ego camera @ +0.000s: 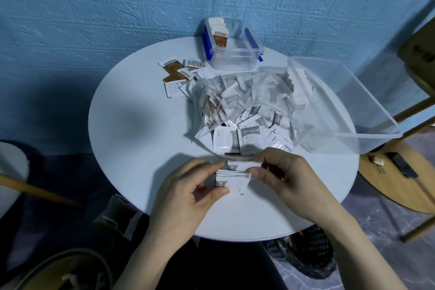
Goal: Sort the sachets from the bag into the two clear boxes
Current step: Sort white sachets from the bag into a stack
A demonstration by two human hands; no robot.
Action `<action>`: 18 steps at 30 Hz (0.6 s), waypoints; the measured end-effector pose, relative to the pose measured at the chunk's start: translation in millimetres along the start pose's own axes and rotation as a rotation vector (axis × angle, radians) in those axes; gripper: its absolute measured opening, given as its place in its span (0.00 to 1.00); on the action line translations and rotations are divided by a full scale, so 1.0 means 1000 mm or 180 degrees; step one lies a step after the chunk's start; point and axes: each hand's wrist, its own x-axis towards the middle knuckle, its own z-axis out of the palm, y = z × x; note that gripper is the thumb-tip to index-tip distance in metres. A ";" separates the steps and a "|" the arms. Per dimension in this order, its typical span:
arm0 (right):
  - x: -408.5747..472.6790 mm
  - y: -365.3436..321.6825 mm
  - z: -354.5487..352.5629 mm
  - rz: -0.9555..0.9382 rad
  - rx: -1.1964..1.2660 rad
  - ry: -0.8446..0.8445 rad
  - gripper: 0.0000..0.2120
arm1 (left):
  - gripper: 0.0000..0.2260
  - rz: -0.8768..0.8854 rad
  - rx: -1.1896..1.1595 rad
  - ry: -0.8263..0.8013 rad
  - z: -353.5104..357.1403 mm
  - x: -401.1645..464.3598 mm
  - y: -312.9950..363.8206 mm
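Both hands pinch a small stack of white sachets [231, 178] above the round white table [131, 148]: the left hand [188, 193] on its left edge, the right hand [286, 178] on its right. Behind lie the open clear bag [244, 110], a small blue-latched box [231, 43] and a large clear box [341, 101]

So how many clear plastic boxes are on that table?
2. A small box with blue clips stands at the far edge by the wall; a bigger box sits at the right edge, behind the bag of sachets.

round white table [131, 125] with clear bag [244, 110], loose sachets [180, 73], small box [233, 54], large box [341, 101]
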 end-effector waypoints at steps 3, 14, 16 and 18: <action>-0.002 -0.002 0.006 -0.0088 0.0241 -0.0206 0.08 | 0.23 0.0030 -0.0019 -0.0015 0.000 0.000 0.000; -0.015 -0.005 0.019 0.0254 0.0991 0.0006 0.13 | 0.19 -0.0204 -0.0027 -0.0070 0.000 0.003 0.003; -0.015 -0.004 0.021 0.0251 0.0916 0.0072 0.10 | 0.19 -0.0367 -0.0130 -0.0147 -0.001 0.003 0.004; -0.015 -0.002 0.022 0.0212 0.0772 0.0080 0.09 | 0.18 -0.0567 -0.0280 -0.0236 -0.002 0.004 0.005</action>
